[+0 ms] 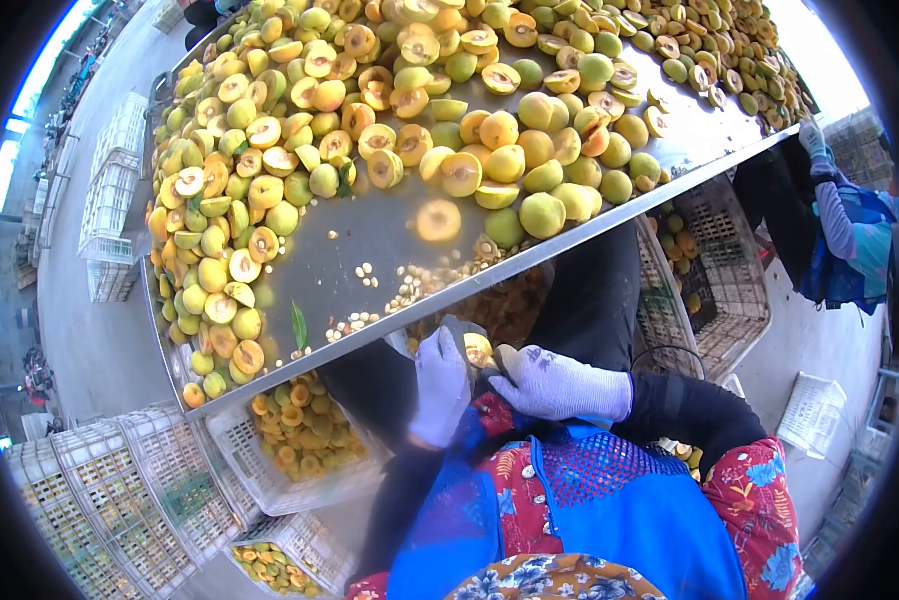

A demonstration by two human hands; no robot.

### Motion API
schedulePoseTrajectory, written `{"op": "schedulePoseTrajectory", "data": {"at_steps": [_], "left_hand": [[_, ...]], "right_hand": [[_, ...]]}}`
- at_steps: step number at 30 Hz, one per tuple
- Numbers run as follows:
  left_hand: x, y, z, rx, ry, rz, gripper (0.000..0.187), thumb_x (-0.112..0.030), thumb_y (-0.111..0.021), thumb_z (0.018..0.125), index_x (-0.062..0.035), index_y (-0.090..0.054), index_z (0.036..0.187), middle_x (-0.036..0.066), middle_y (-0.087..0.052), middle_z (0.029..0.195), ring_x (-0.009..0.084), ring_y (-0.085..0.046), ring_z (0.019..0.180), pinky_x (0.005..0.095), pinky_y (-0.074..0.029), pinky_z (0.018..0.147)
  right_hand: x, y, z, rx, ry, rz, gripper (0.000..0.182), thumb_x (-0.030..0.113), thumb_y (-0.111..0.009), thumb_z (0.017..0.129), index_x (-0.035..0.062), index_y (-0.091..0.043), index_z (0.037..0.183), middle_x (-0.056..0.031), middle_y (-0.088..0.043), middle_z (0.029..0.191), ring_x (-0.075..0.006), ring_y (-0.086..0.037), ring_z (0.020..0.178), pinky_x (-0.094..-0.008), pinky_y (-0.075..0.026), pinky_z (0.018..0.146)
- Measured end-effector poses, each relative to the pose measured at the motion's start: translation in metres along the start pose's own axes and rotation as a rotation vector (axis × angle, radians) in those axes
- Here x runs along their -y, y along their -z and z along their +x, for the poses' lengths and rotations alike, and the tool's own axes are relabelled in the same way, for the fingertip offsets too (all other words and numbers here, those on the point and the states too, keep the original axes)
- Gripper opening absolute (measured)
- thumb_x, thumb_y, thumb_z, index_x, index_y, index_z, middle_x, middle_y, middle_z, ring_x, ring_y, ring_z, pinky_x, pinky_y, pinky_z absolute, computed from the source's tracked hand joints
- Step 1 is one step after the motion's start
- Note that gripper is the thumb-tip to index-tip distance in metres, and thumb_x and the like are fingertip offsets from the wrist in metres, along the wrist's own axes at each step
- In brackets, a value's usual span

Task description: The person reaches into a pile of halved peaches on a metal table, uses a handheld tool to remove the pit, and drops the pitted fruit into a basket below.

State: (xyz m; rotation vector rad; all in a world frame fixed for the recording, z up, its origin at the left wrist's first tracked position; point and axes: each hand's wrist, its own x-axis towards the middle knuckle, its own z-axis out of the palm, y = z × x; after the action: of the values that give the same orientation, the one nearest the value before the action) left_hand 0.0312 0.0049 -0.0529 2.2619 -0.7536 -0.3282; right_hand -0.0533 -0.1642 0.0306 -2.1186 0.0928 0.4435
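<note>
Both my hands wear pale knitted gloves with dark grey fingertips and meet in front of my chest, just below the table edge. My left hand [440, 385] is closed around a cut apricot half [479, 350] with its inner face turned up. My right hand [555, 383] is closed too, its fingertips pressed against the same fruit from the other side. Past the edge, pale kernels [410, 289] lie strewn on the metal table [315, 262]. A large heap of halved apricots [460, 173] covers the table behind them.
A crate of opened fruit [305, 435] stands below the table on the left, beside stacked white crates [135, 475]. More crates [710, 285] stand on the right. A co-worker in blue [855, 235] is at the table's far right. A green leaf [299, 326] lies near the edge.
</note>
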Motion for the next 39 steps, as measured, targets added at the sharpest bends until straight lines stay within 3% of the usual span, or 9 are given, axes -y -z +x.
{"op": "schedulePoseTrajectory", "data": {"at_steps": [3,7,11,18,22,25,28,34,39], "left_hand": [[0.013,-0.005,-0.001,0.056,0.287,-0.350,0.037,-0.012,-0.056,0.093,0.0004,-0.054,0.128,0.022,-0.063,0.110,0.0382,-0.060,0.098,0.0457,-0.048,0.085],[-0.019,0.028,0.001,0.119,0.060,-0.216,0.034,-0.020,-0.051,0.099,0.0022,-0.057,0.125,0.024,-0.062,0.113,0.0387,-0.059,0.105,0.0444,-0.047,0.090],[-0.008,-0.001,-0.003,-0.064,0.549,-0.480,0.037,-0.026,-0.046,0.102,0.0058,-0.061,0.114,0.027,-0.061,0.114,0.0367,-0.058,0.110,0.0440,-0.046,0.092],[-0.070,0.025,0.003,-0.253,0.455,-0.269,0.037,-0.018,-0.035,0.102,-0.0023,-0.068,0.099,0.016,-0.070,0.084,0.0326,-0.068,0.078,0.0378,-0.051,0.073],[-0.059,0.020,-0.001,-0.215,0.406,-0.530,0.036,-0.017,-0.035,0.102,-0.0020,-0.068,0.098,0.016,-0.069,0.085,0.0297,-0.068,0.079,0.0366,-0.051,0.072],[-0.064,0.020,0.001,-0.196,0.326,-0.360,0.035,-0.017,-0.036,0.102,-0.0029,-0.068,0.097,0.016,-0.070,0.087,0.0322,-0.068,0.079,0.0382,-0.051,0.073],[-0.045,0.015,0.001,-0.105,0.018,0.077,0.033,-0.017,-0.038,0.101,-0.0040,-0.068,0.095,0.017,-0.070,0.087,0.0354,-0.067,0.079,0.0407,-0.051,0.075],[-0.068,0.022,0.006,-0.148,0.408,-0.441,0.036,-0.017,-0.036,0.101,-0.0024,-0.067,0.092,0.017,-0.069,0.082,0.0325,-0.067,0.076,0.0395,-0.051,0.071],[-0.076,0.026,0.008,-0.162,0.370,-0.192,0.030,-0.017,-0.042,0.100,0.0004,-0.065,0.098,0.016,-0.067,0.084,0.0339,-0.064,0.080,0.0427,-0.050,0.075]], "right_hand": [[0.010,0.004,-0.003,0.021,-0.060,-0.024,0.034,0.030,-0.054,0.097,-0.0041,-0.049,0.096,-0.0276,-0.062,0.073,-0.0455,-0.064,0.071,-0.0524,-0.051,0.062],[-0.001,0.008,0.005,0.094,-0.060,0.370,0.034,0.031,-0.052,0.097,-0.0030,-0.050,0.102,-0.0282,-0.064,0.080,-0.0452,-0.065,0.077,-0.0520,-0.051,0.068],[0.000,0.003,0.004,0.087,-0.032,-0.050,0.034,0.030,-0.052,0.097,-0.0038,-0.050,0.101,-0.0273,-0.064,0.079,-0.0444,-0.065,0.075,-0.0519,-0.051,0.067],[0.001,-0.014,0.003,-0.063,0.055,0.209,0.036,0.033,-0.051,0.098,-0.0030,-0.054,0.097,-0.0239,-0.065,0.076,-0.0384,-0.066,0.069,-0.0462,-0.051,0.061],[0.025,0.014,-0.004,0.293,-0.398,0.746,0.042,0.037,-0.048,0.100,-0.0041,-0.056,0.096,-0.0174,-0.065,0.079,-0.0331,-0.064,0.073,-0.0414,-0.050,0.069],[-0.001,-0.005,-0.003,0.071,-0.030,0.507,0.040,0.035,-0.048,0.100,-0.0039,-0.056,0.096,-0.0209,-0.065,0.081,-0.0374,-0.065,0.077,-0.0447,-0.050,0.072],[-0.022,-0.016,-0.005,0.109,-0.060,0.192,0.038,0.034,-0.047,0.100,-0.0031,-0.057,0.099,-0.0270,-0.063,0.085,-0.0428,-0.065,0.087,-0.0485,-0.050,0.076],[0.003,0.005,-0.006,0.383,-0.463,1.014,0.043,0.047,-0.045,0.100,0.0064,-0.055,0.093,-0.0027,-0.057,0.065,-0.0139,-0.057,0.051,-0.0305,-0.044,0.045],[0.005,0.005,-0.004,0.329,-0.403,0.898,0.043,0.046,-0.045,0.100,0.0049,-0.055,0.093,-0.0075,-0.059,0.065,-0.0198,-0.058,0.050,-0.0342,-0.045,0.045]]}}
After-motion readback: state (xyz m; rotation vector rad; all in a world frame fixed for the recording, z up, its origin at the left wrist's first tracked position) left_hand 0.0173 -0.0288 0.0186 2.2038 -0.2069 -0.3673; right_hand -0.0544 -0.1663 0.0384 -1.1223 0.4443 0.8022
